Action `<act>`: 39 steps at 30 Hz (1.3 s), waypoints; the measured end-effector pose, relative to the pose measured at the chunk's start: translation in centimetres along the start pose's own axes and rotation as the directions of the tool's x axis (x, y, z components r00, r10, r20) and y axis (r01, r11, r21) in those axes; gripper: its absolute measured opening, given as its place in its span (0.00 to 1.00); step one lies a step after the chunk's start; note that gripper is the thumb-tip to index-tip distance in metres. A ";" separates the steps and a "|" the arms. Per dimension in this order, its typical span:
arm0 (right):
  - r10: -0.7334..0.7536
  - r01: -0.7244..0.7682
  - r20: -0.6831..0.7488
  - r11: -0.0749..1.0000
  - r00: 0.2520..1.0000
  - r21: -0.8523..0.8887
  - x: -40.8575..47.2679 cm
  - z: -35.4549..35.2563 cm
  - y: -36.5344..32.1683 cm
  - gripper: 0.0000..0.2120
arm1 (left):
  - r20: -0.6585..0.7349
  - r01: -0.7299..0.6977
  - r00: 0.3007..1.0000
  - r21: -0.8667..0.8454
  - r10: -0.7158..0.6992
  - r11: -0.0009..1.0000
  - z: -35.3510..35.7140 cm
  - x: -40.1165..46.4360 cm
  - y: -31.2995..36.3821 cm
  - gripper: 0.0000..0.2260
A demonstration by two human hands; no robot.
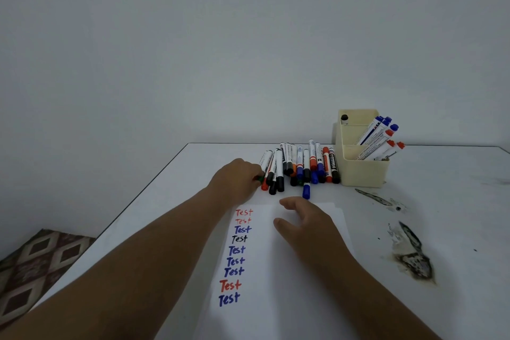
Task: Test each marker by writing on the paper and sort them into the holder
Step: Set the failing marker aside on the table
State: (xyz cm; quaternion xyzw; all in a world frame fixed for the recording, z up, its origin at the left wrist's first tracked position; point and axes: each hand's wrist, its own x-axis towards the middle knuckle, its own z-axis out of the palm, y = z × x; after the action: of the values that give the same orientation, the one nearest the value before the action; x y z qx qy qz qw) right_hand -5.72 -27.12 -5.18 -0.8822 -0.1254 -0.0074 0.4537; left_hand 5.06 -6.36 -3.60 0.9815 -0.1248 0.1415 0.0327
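A white paper (289,270) lies on the table with a column of "Test" words in red, blue and black. Behind it sits a pile of markers (300,165) with black, blue, red and green caps. My left hand (237,179) reaches to the pile's left end, its fingers curled around a green-capped marker (259,178) that is mostly hidden. My right hand (306,225) rests on the paper's top with relaxed fingers, holding nothing. The cream holder (364,171) stands at the right of the pile, with several blue and red markers (380,138) in its front compartments and one black marker (344,119) at the back.
Dark burn-like stains (411,254) mark the white table right of the paper. The table's left edge (124,212) runs diagonally, with a patterned rug (36,262) on the floor below. A plain wall stands behind the table.
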 end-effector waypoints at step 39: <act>0.289 -0.107 -0.126 0.671 0.949 0.733 0.6 -1.2 0.1 0.32 | 0.184 0.205 0.950 -0.977 -0.254 0.060 -5.4 -9.2 4.4 0.09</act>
State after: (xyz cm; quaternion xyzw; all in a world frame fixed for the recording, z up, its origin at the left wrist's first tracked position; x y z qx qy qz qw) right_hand -4.98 -28.00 -4.47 -0.6356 0.0328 -0.0111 0.7712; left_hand -6.08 -7.90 -0.95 0.7096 -0.0298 0.0326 0.7032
